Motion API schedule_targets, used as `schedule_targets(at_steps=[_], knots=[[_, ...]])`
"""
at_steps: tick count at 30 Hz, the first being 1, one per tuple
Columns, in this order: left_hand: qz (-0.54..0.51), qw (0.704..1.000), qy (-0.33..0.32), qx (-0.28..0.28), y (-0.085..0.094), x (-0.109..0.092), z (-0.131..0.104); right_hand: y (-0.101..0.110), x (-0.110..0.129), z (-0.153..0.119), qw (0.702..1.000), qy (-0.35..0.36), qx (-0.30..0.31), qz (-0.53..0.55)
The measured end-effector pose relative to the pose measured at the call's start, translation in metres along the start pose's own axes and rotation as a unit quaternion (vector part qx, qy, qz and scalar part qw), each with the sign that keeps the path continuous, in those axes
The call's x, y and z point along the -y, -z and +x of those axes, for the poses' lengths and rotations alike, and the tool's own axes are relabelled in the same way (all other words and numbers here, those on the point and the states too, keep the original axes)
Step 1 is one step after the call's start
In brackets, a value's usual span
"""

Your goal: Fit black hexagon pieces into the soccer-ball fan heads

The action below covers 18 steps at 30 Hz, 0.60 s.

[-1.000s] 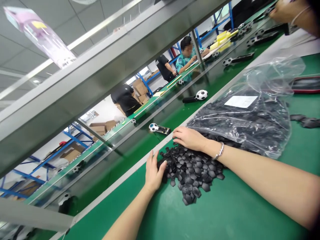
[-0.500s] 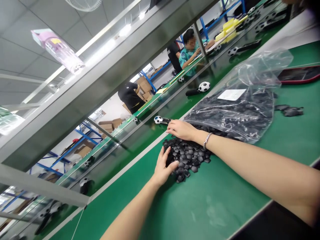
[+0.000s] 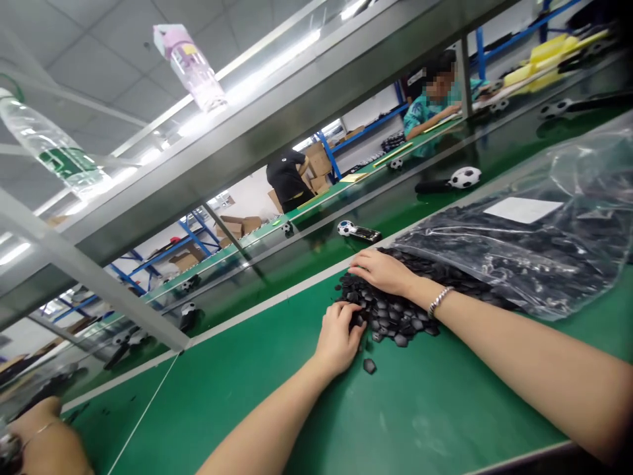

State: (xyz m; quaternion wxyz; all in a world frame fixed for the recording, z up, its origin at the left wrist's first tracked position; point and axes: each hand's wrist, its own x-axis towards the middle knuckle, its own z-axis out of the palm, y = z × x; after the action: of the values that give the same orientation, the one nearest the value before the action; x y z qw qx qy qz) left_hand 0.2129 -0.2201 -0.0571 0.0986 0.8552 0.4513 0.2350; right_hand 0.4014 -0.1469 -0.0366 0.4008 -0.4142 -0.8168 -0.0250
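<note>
Small black pieces (image 3: 395, 316) lie in a heap on the green table (image 3: 435, 402). My left hand (image 3: 339, 336) rests at the heap's near left edge, its fingers bent round some of the pieces. Just behind it, my right hand (image 3: 380, 270) lies palm down over the heap's upper part with its fingers apart; what is under the palm is hidden. A single black piece (image 3: 369, 366) sits apart in front of the heap. Beside my right forearm, a clear plastic bag (image 3: 524, 251) with a white label holds more black pieces.
Beyond the table edge, a belt carries a soccer-ball-ended item (image 3: 359, 231) and another like it (image 3: 465, 178). Another person's arm (image 3: 49, 435) is at the lower left. Two people stand or sit farther back. Bottles stand on the metal shelf (image 3: 277, 125) above.
The view has swung left, bringing the other person's arm into sight. My left hand's fingers have curled in at the heap. One black piece now lies apart in front.
</note>
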Motion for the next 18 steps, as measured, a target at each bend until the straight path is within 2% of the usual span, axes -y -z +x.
schedule_targets(at_steps=[8, 14, 18], knots=[[-0.040, 0.998, 0.026, -0.050, -0.008, 0.005, 0.006, -0.007, 0.003, -0.007, 1.000, -0.001, -0.009, -0.001], [-0.178, 0.974, 0.128, -0.061, -0.015, 0.013, 0.009, -0.001, 0.018, -0.007, 1.000, 0.012, -0.012, -0.027], [-0.252, 0.943, 0.187, -0.106, -0.021, 0.022, 0.012, -0.007, 0.036, -0.023, 0.999, -0.041, -0.016, 0.013]])
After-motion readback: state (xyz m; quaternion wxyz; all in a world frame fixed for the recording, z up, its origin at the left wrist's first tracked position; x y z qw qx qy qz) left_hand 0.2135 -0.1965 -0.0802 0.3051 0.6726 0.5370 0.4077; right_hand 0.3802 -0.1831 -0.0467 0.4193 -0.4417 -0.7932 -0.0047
